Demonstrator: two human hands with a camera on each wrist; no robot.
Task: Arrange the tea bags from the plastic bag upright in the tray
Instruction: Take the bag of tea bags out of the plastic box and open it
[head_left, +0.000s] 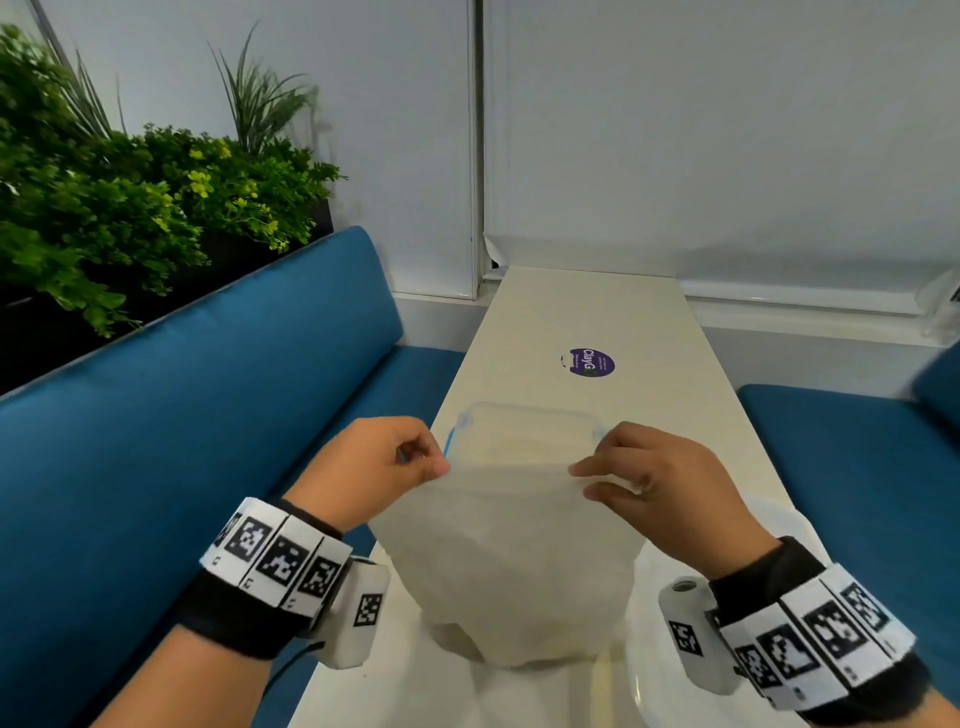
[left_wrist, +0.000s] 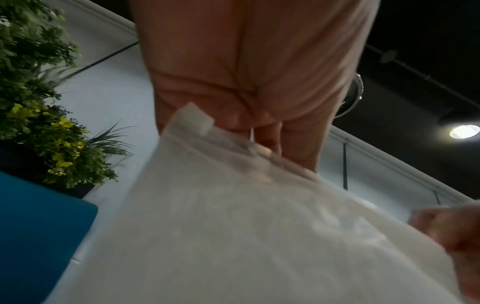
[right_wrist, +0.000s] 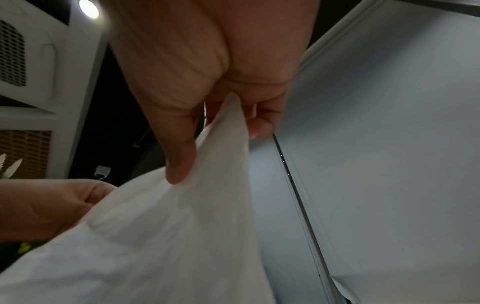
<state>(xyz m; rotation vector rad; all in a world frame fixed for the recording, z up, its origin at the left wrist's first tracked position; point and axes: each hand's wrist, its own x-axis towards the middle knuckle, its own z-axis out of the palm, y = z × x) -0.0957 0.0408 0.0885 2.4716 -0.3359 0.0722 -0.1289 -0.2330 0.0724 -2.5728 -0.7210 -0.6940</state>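
A frosted white plastic bag (head_left: 511, 561) stands upright at the near end of the table, its contents hidden. My left hand (head_left: 421, 462) pinches the bag's top left corner, and my right hand (head_left: 587, 478) pinches its top right edge. In the left wrist view the bag (left_wrist: 233, 236) fills the lower half below my left hand (left_wrist: 259, 148). In the right wrist view my right hand (right_wrist: 215, 144) pinches a fold of the bag (right_wrist: 168, 236). A clear plastic tray (head_left: 530, 431) with a blue-tinted rim sits on the table just beyond the bag. No tea bags show.
The narrow cream table (head_left: 597, 322) runs away from me to a white wall, with a purple sticker (head_left: 591, 362) on it past the tray. Blue bench cushions (head_left: 208, 415) flank it on both sides. Green plants (head_left: 130, 197) stand behind the left bench.
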